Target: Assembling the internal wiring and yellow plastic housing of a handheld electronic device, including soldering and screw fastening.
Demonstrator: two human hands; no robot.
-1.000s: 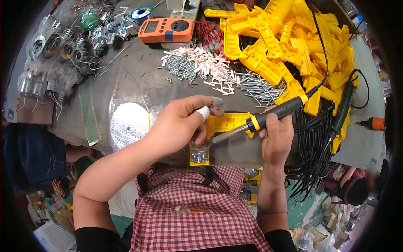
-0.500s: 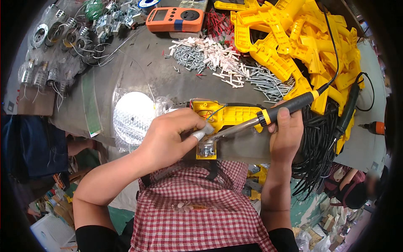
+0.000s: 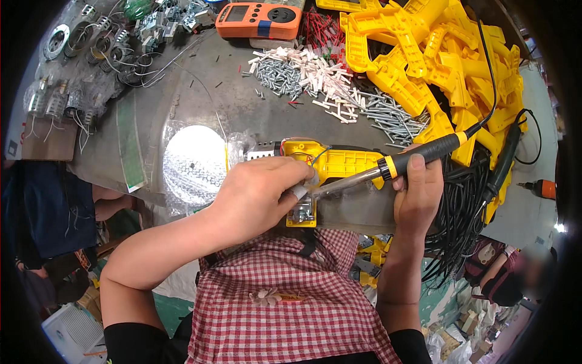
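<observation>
My right hand (image 3: 419, 195) grips the black and yellow handle of a soldering iron (image 3: 364, 178). Its metal shaft points left and down, and its tip is at the fingertips of my left hand (image 3: 257, 189). White wrapping covers the left thumb and a fingertip, which are pinched together; what lies between them is hidden. Under them is an open yellow plastic tool housing (image 3: 351, 164) at the table's near edge. A perforated metal tube (image 3: 262, 150) sticks out at its left side. Thin red and blue wires show inside, and a clear and metal part (image 3: 302, 212) sits in its lower end.
Yellow shells (image 3: 400, 79) are heaped at the far right, above black cables (image 3: 458, 212). Screws (image 3: 279, 79) and pale sleeves (image 3: 324, 73) lie ahead, near an orange multimeter (image 3: 259, 21). A wrapped round disc (image 3: 193, 162) lies left. A second iron (image 3: 504, 161) rests at right.
The whole view has shifted slightly. Both hands keep their hold, and the iron's tip stays by the left fingertips over the housing.
</observation>
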